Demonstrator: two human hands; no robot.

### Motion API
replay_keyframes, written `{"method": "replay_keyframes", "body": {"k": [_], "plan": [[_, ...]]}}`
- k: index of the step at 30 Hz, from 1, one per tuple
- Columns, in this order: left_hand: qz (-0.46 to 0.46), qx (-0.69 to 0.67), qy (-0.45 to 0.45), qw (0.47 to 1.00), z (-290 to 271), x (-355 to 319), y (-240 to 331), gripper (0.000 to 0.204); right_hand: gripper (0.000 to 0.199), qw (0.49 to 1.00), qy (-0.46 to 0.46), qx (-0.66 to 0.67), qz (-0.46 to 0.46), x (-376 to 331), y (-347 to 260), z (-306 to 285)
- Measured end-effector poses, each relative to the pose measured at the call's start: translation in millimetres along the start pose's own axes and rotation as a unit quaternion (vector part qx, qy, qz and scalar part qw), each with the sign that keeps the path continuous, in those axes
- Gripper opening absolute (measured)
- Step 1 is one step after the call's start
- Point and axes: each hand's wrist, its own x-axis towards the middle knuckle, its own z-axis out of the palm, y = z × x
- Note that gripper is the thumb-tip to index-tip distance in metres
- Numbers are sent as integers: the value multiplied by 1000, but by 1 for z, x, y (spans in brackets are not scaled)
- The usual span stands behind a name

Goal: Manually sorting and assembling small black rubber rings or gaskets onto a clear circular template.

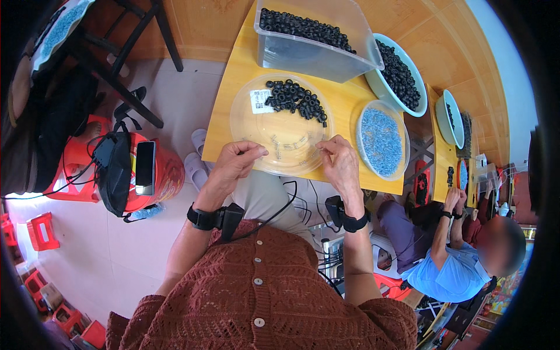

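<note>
Over the near edge of a round clear plastic tray [245, 128], my left hand [238, 163] is closed in a pinch. Something tiny may be at its fingertips, too small to make out. Opposite it, my right hand [341, 166] also pinches, thumb against forefinger, and what it holds is too small to name. A pile of black ring-shaped parts [294, 100] lies on the tray's far side, beside a white printed label [261, 101]. Several small clear pieces [289, 144] are scattered on the tray between my hands.
On the yellow table [226, 114] stand a clear bin [309, 58] and a pale green basin [421, 96], both holding black parts. A dish [380, 140] of small blue pieces sits at right. A co-worker [449, 262] works farther right. Red stools [163, 175] stand left.
</note>
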Motion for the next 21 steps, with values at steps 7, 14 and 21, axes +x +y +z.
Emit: {"method": "replay_keyframes", "body": {"k": [7, 14, 21], "plan": [[12, -28, 5, 1000, 1, 0, -1, 16, 15, 990, -75, -120, -20, -5, -23, 8], [7, -39, 1, 999, 0, 1, 0, 16, 24, 971, -133, -195, -26, 10, -20, 18], [14, -35, -3, 999, -4, 1, -1, 16, 27, 959, -172, -226, -16, 19, -23, 22]]}}
